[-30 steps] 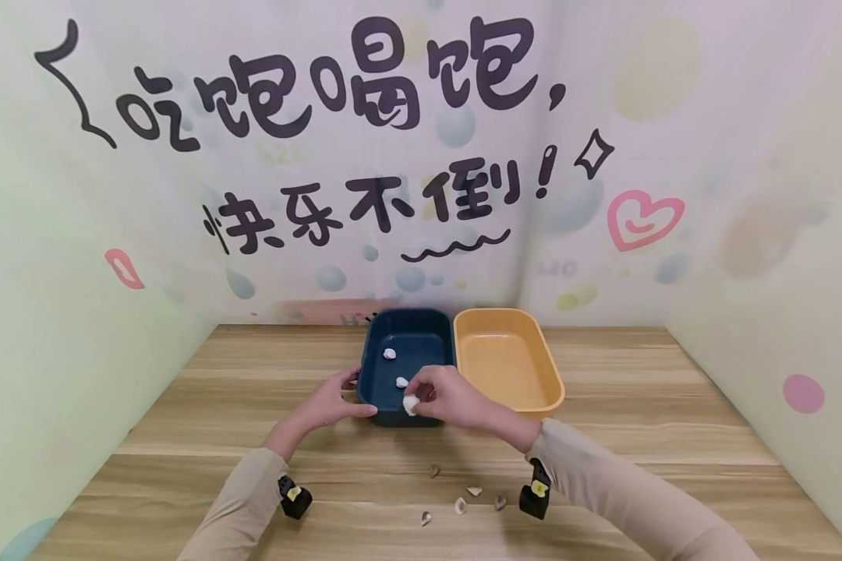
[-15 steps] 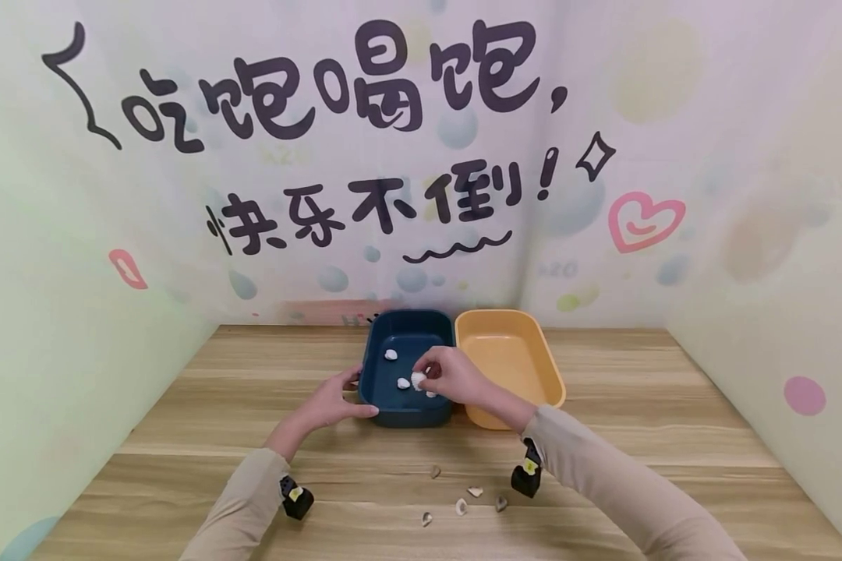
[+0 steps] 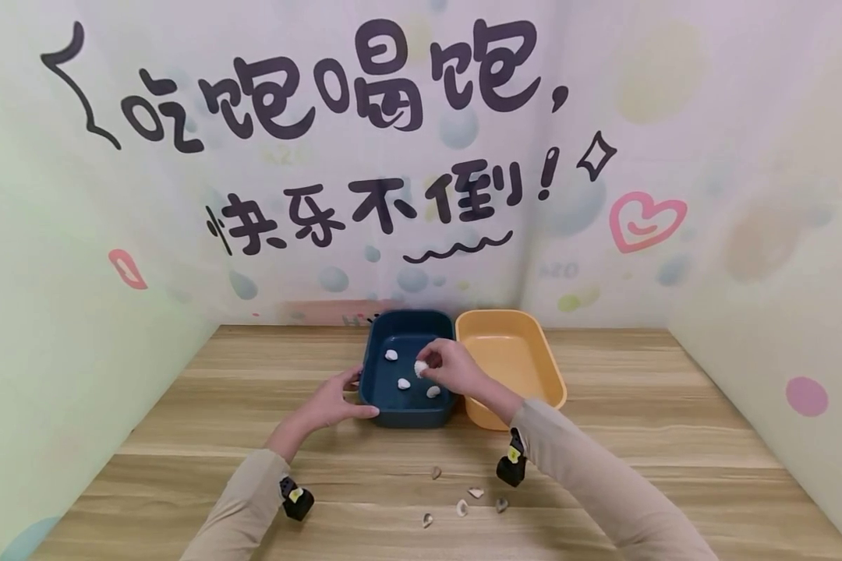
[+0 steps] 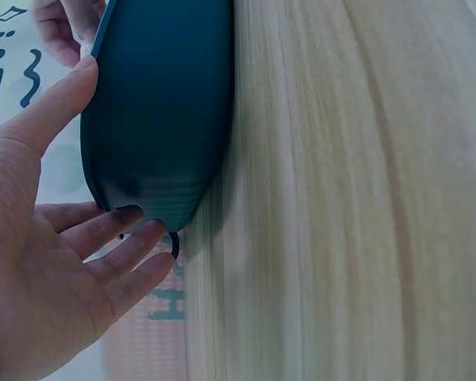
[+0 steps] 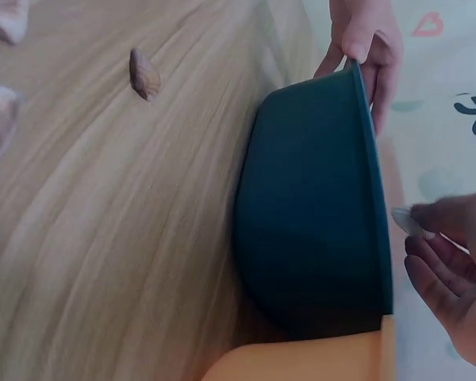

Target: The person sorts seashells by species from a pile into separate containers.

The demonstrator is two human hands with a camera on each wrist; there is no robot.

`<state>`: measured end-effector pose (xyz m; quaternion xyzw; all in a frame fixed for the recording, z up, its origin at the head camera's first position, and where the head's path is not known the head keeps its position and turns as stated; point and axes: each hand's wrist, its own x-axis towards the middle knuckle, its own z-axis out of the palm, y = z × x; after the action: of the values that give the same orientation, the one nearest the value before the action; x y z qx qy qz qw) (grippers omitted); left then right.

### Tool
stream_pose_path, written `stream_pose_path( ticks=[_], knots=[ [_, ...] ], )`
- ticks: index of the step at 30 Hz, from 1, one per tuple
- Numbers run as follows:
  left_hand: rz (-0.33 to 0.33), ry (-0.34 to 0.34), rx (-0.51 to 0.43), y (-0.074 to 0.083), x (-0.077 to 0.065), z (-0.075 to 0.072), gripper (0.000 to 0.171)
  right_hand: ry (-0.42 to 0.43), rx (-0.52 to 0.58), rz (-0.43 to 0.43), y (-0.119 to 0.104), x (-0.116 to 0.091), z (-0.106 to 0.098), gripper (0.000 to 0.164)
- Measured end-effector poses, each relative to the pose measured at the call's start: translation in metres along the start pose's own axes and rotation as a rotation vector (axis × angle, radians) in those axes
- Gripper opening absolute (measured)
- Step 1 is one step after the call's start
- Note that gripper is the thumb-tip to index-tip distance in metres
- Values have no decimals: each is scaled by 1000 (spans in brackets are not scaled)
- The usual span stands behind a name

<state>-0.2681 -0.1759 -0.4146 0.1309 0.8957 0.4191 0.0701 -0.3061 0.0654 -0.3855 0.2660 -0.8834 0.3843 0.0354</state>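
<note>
A deep blue plastic bin (image 3: 415,418) stands against the back wall, with three whitish seashells (image 3: 403,384) lying apart inside it. My right hand (image 3: 456,368) pinches another white, ridged seashell (image 3: 421,369) between thumb and fingers, above the bin's right half. In the right wrist view that pinched shell (image 5: 410,221) is just beyond the bin's rim. My left hand (image 3: 331,400) holds the bin's near left corner: the thumb (image 4: 75,87) presses on the rim while the fingers (image 4: 127,252) lie along the outside of the end wall.
A yellow-orange bin (image 3: 512,366) stands close along the blue bin's right side. Nearer me, several small brownish and pale seashells (image 3: 461,508) lie scattered on the wood-grain table (image 3: 267,405). A printed cloth wall (image 3: 393,273) rises behind the bins.
My right hand, with the shell in its pinch, has moved from the bin's front rim farther back over its inside. A shell formerly hidden under it now shows. My left hand keeps its place.
</note>
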Motion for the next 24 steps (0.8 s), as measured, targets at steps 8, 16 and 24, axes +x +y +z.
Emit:
stream_pose_path(
  ticks=[8,16,24],
  knots=[
    [9,-1,-26,-2,-1,2,85,72,10,-1,3,-4,3,33],
    [1,9,-17,-1,1,2,86,30,-4,2,7,-18,-8,34],
    [5,7,-25,-1,1,1,86,-20,-16,-53,8,-28,-18,37]
  ],
)
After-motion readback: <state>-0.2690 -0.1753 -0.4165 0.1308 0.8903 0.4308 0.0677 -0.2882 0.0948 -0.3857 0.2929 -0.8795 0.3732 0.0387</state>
